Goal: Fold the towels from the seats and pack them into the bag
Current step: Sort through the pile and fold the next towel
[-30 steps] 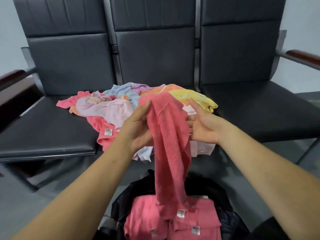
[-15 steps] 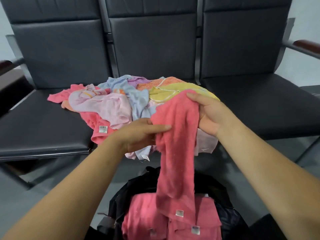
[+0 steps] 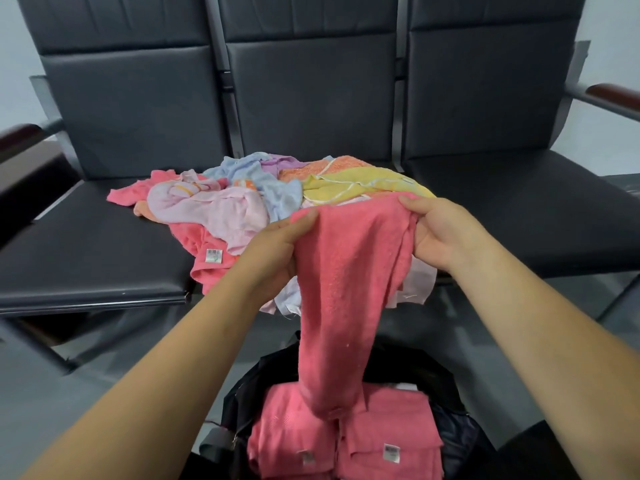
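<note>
A pink towel (image 3: 349, 278) hangs between my hands, its top edge stretched and its lower end drooping onto the bag. My left hand (image 3: 277, 247) pinches its left top corner. My right hand (image 3: 440, 233) grips its right top corner. Behind them a pile of loose towels (image 3: 242, 202) in pink, lilac, blue, orange and yellow lies on the middle seat (image 3: 86, 258). Below, the open black bag (image 3: 446, 382) holds folded pink towels (image 3: 388, 438) with white labels.
A row of three black padded seats fills the view, the right seat (image 3: 519, 209) bare. Wooden armrests stand at the far left (image 3: 20, 133) and far right (image 3: 616, 95). The floor around the bag is grey.
My hands have moved apart along the towel's top edge, spreading it wider; earlier it hung bunched between them. The left hand has shifted from under the towel to its corner.
</note>
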`<action>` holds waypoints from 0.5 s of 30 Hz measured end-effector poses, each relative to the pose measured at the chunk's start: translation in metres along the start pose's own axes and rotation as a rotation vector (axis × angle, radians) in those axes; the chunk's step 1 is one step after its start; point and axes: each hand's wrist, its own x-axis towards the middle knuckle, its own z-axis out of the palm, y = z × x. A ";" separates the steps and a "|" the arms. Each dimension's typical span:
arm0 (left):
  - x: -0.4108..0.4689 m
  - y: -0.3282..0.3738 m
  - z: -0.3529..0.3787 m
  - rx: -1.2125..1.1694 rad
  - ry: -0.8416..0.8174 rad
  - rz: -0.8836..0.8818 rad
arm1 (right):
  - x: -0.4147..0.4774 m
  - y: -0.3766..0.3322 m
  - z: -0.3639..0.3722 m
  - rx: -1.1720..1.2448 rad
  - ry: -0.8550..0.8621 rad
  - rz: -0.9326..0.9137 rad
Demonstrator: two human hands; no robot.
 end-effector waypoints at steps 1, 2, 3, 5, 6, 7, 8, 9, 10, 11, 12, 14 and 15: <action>-0.001 0.001 0.000 0.004 0.008 0.019 | 0.001 0.000 -0.002 0.064 -0.013 0.009; -0.003 0.003 -0.001 0.004 0.010 0.033 | 0.002 0.001 -0.002 0.097 -0.019 0.009; -0.004 0.004 -0.001 -0.004 0.002 0.040 | 0.003 0.003 -0.003 0.105 -0.017 0.004; -0.007 0.006 -0.001 -0.042 -0.028 0.038 | 0.002 0.011 -0.001 0.014 -0.030 0.031; -0.008 0.007 -0.001 -0.060 -0.038 0.034 | 0.000 0.015 0.001 -0.089 -0.061 0.089; -0.008 0.007 -0.001 -0.064 -0.041 0.030 | -0.002 0.021 0.003 -0.201 -0.105 0.165; -0.009 0.007 -0.002 -0.043 -0.041 0.032 | -0.005 0.026 0.005 -0.281 -0.141 0.242; -0.010 0.008 -0.004 -0.002 -0.037 0.038 | -0.006 0.029 0.007 -0.320 -0.163 0.288; -0.009 0.008 -0.007 0.058 -0.033 0.047 | -0.007 0.031 0.009 -0.336 -0.168 0.302; -0.009 0.009 -0.011 0.129 -0.030 0.060 | -0.006 0.031 0.010 -0.338 -0.161 0.299; -0.008 0.010 -0.016 0.216 -0.024 0.084 | -0.005 0.030 0.011 -0.333 -0.140 0.275; -0.008 0.013 -0.027 0.416 0.005 0.138 | 0.001 0.024 0.008 -0.298 -0.048 0.164; -0.008 0.014 -0.031 0.498 0.017 0.149 | 0.003 0.020 0.005 -0.308 0.010 0.087</action>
